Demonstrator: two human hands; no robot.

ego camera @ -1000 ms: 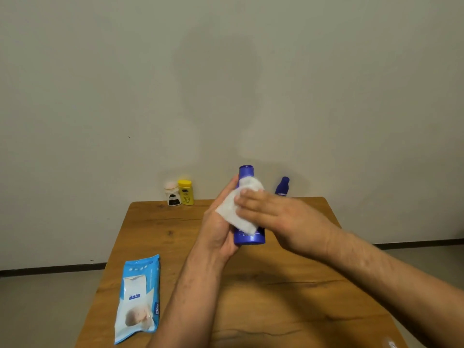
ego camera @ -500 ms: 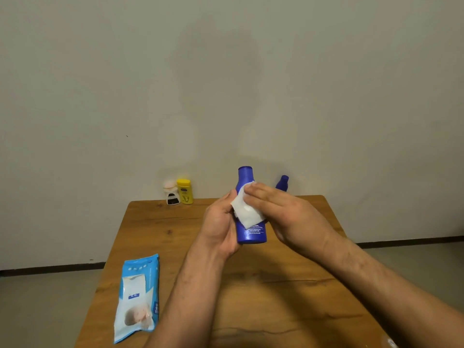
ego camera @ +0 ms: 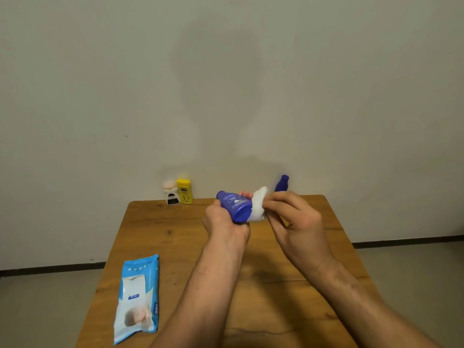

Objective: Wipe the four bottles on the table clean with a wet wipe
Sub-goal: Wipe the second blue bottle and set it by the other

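Four bottles are in play, and only one is off the table (ego camera: 175,234): the large blue bottle (ego camera: 234,203), held in the air above the far half of the tabletop and tipped well over, its broad end nearer the person. The main risk appears to be the grip. The left hand (ego camera: 223,222) holds the bottle from below and behind with curled fingers, and a wet, smooth plastic surface could slide in that grasp if the wipe is pushed hard against the broad end. A drop would likely land on the table, possibly rolling toward the small dark blue bottle (ego camera: 282,184) standing just behind the hands at the far edge. A second risk is the wet wipe (ego camera: 258,204) bunching up. It already looks crumpled where it meets the bottle, so part of the surface might go untouched. The right hand (ego camera: 298,222) comes in from the right, wrist raised, and pinches the wipe between thumb and fingertips, pressing it on the bottle's right side near the broad end; its other fingers are bent loosely beneath. The yellow bottle (ego camera: 185,188) and the white bottle (ego camera: 171,193) stand touching or nearly so at the far left edge, well apart from the hands. The wipe pack (ego camera: 138,297) lies flat near the left edge.
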